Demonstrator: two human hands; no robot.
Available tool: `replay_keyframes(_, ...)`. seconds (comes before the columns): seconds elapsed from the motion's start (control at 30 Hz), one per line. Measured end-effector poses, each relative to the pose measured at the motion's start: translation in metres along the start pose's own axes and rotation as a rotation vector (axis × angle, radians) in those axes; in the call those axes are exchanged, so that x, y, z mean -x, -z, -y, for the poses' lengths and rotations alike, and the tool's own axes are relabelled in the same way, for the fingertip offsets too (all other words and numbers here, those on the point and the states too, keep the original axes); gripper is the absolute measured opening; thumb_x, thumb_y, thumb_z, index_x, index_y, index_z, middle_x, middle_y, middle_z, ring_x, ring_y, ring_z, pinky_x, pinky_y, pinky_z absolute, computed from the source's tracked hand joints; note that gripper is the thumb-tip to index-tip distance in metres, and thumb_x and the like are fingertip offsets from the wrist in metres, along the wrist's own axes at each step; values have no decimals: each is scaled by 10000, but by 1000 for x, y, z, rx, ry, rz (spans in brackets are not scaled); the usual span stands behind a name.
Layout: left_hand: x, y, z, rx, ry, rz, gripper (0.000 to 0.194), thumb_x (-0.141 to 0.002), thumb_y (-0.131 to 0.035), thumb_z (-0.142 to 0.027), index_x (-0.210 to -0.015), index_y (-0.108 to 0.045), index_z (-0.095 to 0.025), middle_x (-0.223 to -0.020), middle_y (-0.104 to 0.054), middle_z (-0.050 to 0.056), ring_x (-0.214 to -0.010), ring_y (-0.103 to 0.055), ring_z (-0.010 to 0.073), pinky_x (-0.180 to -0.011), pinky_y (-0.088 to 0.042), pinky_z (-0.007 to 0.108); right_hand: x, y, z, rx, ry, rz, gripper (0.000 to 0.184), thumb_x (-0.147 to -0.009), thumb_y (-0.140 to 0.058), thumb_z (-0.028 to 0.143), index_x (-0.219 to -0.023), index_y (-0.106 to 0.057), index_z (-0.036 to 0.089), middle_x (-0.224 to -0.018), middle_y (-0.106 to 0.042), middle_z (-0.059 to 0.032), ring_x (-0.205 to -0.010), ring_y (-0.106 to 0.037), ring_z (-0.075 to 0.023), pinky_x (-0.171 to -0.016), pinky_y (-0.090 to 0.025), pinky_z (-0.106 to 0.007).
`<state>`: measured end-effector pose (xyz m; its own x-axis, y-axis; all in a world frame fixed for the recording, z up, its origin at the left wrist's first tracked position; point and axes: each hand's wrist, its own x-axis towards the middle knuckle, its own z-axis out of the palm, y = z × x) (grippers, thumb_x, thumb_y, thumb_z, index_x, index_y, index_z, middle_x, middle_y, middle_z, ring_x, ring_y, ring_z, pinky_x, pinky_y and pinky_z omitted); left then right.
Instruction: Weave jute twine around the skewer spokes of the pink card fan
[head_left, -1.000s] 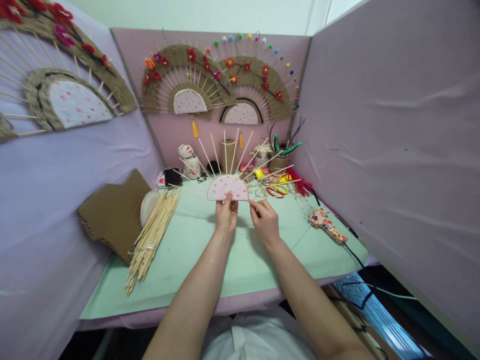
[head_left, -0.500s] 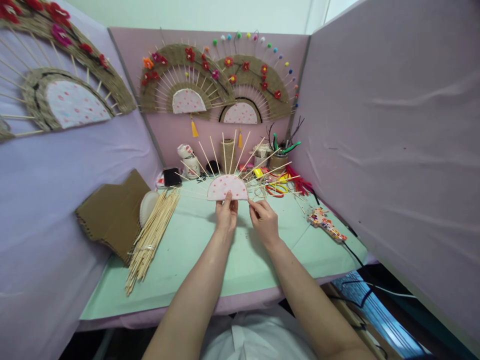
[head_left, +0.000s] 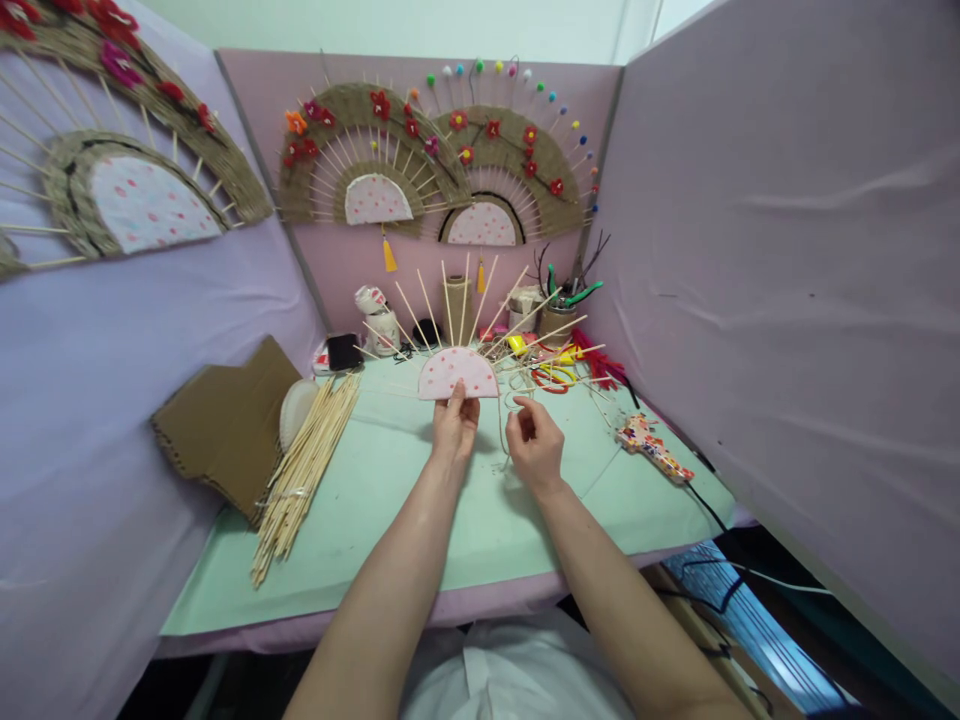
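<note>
My left hand (head_left: 454,425) grips a half-round fan base (head_left: 458,374) by its straight lower edge, thumb in front and fingers behind. Pink-white cloth with red dots covers the base, and thin wooden sticks (head_left: 463,300) spread out from its curved edge. A thin strand of twine (head_left: 501,425) hangs from the base's right corner, curving down beside my right hand (head_left: 536,438). The fingers of that hand are curled, with the thumb and index finger apart, and I make out nothing between them.
A bundle of sticks (head_left: 304,480) and brown cardboard (head_left: 229,430) lie at the left. A glue gun (head_left: 652,450) with a black cord rests at the right. Behind the fan stand a twine spool (head_left: 457,310), scissors (head_left: 553,378) and a tool pot (head_left: 557,322). Finished fans (head_left: 510,225) hang behind.
My right hand has come away from the base's right corner, moving slightly right and down, and its pinch has loosened. Twine now hangs visibly from that corner. My left hand keeps its hold.
</note>
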<state>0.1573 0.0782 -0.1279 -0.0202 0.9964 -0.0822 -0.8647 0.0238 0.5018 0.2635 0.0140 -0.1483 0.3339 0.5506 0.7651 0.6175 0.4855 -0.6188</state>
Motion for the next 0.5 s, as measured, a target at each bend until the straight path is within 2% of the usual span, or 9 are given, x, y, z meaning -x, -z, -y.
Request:
replay_keyframes(0.23, 5, -1, 4, -165, 10, 105, 367, -596, -839, -178, -889, -623, -222, -922, -668, -27, -780, -625, 67, -766, -478, 214, -3, 3, 0, -78, -153, -67, 287, -893, -487, 311, -1101, -614, 159, -626, -525, 42, -511, -469, -94, -538, -421, -222)
replay_keyframes(0.5, 7, 0, 8, -225, -8, 189, 365, -601, -836, -200, -904, -632, -220, -967, -660, -5, -921, -620, 111, -895, -469, 299, -6, 5, -1, -134, -173, -6, 356, -908, -465, 325, -1188, -599, 150, -610, -539, 41, -518, -510, -103, -550, -440, -225)
